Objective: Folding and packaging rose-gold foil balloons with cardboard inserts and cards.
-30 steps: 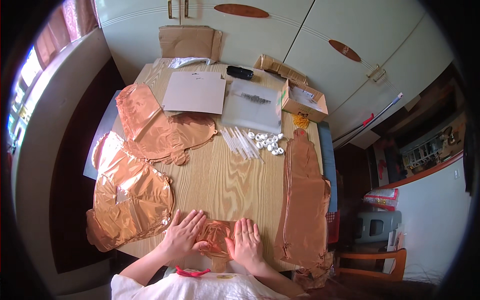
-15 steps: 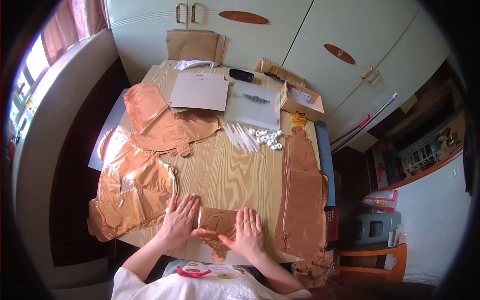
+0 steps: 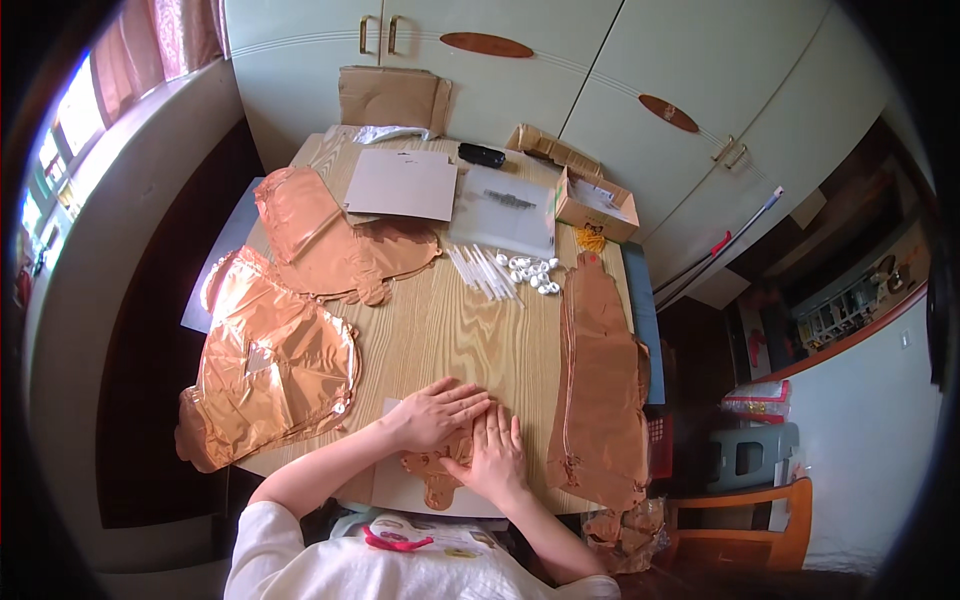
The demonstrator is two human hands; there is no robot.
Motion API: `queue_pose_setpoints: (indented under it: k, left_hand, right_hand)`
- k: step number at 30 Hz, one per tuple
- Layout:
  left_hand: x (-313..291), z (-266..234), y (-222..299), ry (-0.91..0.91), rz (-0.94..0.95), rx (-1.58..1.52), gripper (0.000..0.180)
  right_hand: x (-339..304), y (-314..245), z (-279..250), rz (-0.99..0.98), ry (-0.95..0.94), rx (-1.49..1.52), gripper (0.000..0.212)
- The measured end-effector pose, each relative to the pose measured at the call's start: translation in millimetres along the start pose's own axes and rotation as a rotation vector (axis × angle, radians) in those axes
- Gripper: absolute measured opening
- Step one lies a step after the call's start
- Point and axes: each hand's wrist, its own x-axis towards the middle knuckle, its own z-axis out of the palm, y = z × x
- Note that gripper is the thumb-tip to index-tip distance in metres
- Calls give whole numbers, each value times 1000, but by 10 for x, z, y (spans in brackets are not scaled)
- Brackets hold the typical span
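One bare left hand (image 3: pixel 437 414) lies palm down, fingers stretched to the right, over the far part of a small folded copper-coloured foil piece (image 3: pixel 438 490) at the near edge of the pale wood-grain counter (image 3: pixel 480 345). The bare right hand (image 3: pixel 495 458) rests flat along the right side of that piece, fingers pointing far, so the hands come together near the fingertips, clamped on nothing; whether they touch each other, I cannot tell. Beneath the foil lies a flat pale grey sheet (image 3: pixel 385 485). To the left spreads a shiny, crinkled, round-edged copper foil sheet (image 3: pixel 300 370), with a duller copper foil sheet (image 3: pixel 350 262) beyond it, reaching a rectangular grey-white card (image 3: pixel 405 185). On the right, a long flat copper foil strip (image 3: pixel 605 380) runs from near to far. Between these, slim white sticks (image 3: pixel 482 272) lie beside small white rounded caps (image 3: pixel 530 270). Farther off are a translucent plastic sleeve (image 3: pixel 508 222), a black oblong case (image 3: pixel 482 155) and an open brown cardboard box (image 3: pixel 585 215), with a small yellow bundle (image 3: pixel 591 241) at its near side.
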Motion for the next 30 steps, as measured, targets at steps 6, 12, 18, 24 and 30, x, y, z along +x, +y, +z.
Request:
queue_pose_setpoints:
  k: [6, 12, 18, 24, 30]
  left_hand:
    - [-44, -18, -41, -81, 8, 82, 64]
    - [-37, -65, -16, -76, 8, 82, 56]
    - [-45, -54, -35, -77, 13, 86, 54]
    - [-42, -49, -33, -75, 5, 74, 53]
    - [-43, -44, -42, -90, -5, 68, 53]
  right_hand:
    - [-64, 72, -11, -8, -64, 23, 101]
    - [-188, 214, -156, -5, -135, 37, 100]
    - [-209, -38, -297, -231, -2, 257, 72]
    - [-201, -117, -188, -175, 10, 347, 63]
    - [-112, -155, -119, -95, 102, 407, 33]
